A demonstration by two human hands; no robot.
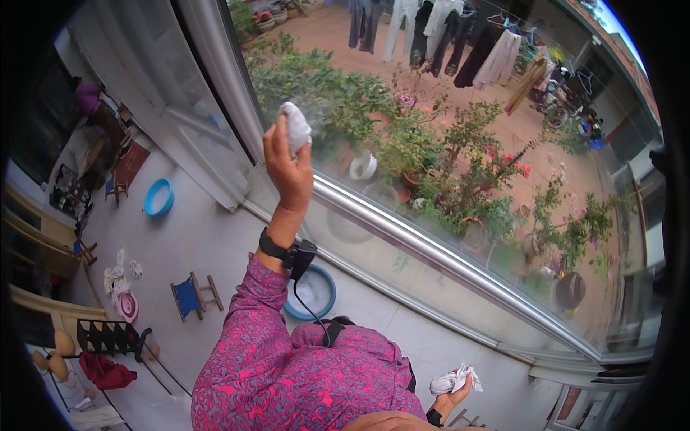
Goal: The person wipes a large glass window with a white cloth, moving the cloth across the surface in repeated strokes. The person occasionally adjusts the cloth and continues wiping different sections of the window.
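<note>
My left hand [289, 169] is raised at the window, its fingers closed around a bunched white cloth [295, 129]. The cloth lies against the window glass [338, 144], close to the upright metal frame, or so near that no gap shows. Low at the right, my right hand [453, 400] grips a second crumpled white cloth [449, 381], with its loose end sticking up past the fingers. A black strap with a small device [298, 257] sits on my left wrist, and a cable runs down from it.
Below my left arm stands a blue basin [330, 291] of cloudy water. A second blue basin [159, 197], a folding stool [188, 296] and a black rack [108, 337] are on the floor at left. A metal rail [402, 224] crosses the window; potted plants [467, 194] stand outside.
</note>
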